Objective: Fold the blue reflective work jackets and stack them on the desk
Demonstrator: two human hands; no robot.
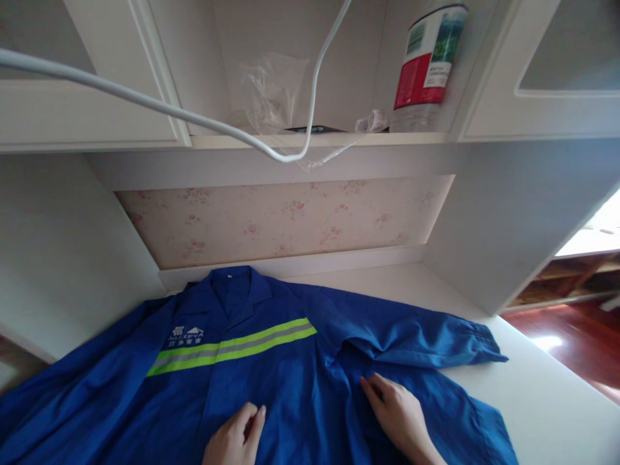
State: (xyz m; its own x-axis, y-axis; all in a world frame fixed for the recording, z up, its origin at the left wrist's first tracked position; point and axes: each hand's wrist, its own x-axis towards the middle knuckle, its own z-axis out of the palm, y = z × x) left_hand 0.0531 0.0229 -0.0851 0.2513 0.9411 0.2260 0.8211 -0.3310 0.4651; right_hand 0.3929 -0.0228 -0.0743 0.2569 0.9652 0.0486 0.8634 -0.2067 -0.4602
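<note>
Two hands rest on a blue work jacket (pixel 271 381) spread flat, front up, on the white surface (pixel 547 394). The left hand (pixel 235 439) lies flat near its middle, grip released. The right hand (pixel 400 413) presses the cloth just below the outstretched sleeve (pixel 426 336), fingers loose, grasping nothing.

Left hand (pixel 235 439), right hand (pixel 400 413) flat, palms down
</note>
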